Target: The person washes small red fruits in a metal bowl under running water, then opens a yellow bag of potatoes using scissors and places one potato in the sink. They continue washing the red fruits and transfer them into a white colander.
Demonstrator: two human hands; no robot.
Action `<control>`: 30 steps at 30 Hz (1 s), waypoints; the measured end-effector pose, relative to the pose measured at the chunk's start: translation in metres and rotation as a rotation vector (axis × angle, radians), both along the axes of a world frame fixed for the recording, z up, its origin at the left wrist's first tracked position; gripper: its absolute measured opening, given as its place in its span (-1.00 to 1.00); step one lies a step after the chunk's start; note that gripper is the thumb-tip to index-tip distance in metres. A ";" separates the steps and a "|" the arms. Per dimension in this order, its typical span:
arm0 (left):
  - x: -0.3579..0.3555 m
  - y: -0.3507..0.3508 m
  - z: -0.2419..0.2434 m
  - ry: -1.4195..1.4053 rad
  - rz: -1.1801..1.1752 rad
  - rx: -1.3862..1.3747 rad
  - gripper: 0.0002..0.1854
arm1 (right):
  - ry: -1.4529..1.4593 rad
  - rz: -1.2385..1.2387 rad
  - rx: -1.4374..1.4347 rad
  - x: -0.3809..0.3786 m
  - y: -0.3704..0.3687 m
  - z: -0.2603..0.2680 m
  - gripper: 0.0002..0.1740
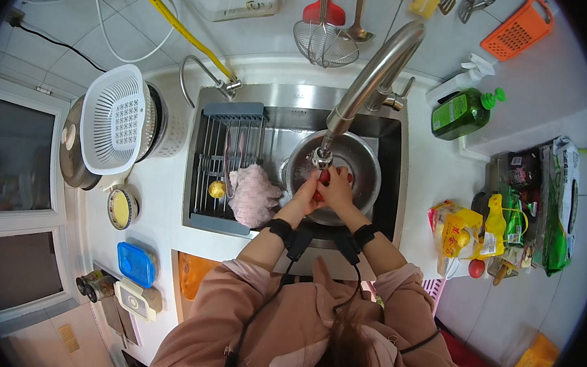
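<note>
Both my hands are low in a stainless-steel bowl point(370, 194) standing in the sink point(282, 125), right beneath the faucet's spray head point(322, 157). My left hand point(305, 194) and my right hand point(335, 188) meet around small red produce point(324, 176), perhaps fruit; the fingers partly cover it, so its exact kind is unclear. More red shows below between the palms and beside the right fingertips. Water splashes at the bowl's left side. Each wrist wears a black strap with a cable.
Left in the sink, a metal drying rack point(212, 164) carries a pink fluffy cloth point(253, 196) and a gold scrubbing ball point(216, 189). A curved faucet point(369, 75) overhangs the bowl. A green soap bottle point(462, 114) and packaged food point(457, 232) are on the right; a white colander point(117, 118) is left.
</note>
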State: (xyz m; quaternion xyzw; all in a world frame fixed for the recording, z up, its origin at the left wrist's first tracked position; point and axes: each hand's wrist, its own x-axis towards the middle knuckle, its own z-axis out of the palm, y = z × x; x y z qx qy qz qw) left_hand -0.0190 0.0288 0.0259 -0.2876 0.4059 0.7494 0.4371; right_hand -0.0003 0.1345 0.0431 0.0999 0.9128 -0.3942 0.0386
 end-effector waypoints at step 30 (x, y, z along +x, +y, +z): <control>-0.003 -0.021 0.040 0.113 -0.013 -0.151 -0.50 | -0.021 0.079 -0.263 -0.010 -0.008 -0.021 -0.44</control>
